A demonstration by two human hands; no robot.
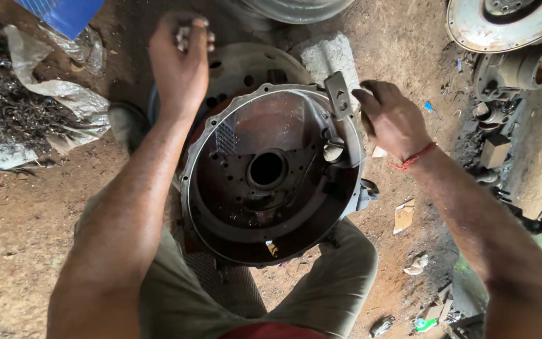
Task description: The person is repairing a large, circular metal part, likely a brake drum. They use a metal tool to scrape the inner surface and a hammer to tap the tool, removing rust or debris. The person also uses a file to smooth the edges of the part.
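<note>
From the head camera we look down on a round metal bell housing [271, 176] standing open-side up between our knees on the dirt floor [20, 251]. Our left hand [180, 59], raised above its far rim, is closed on a small pale object [184, 36]. Our right hand [393, 119] grips a grey lever [340, 103] at its right rim. A flywheel disc [503, 22] lies well beyond, right.

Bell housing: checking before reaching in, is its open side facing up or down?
Up. The housing shows its hollow inside and centre hole to the camera.
</note>
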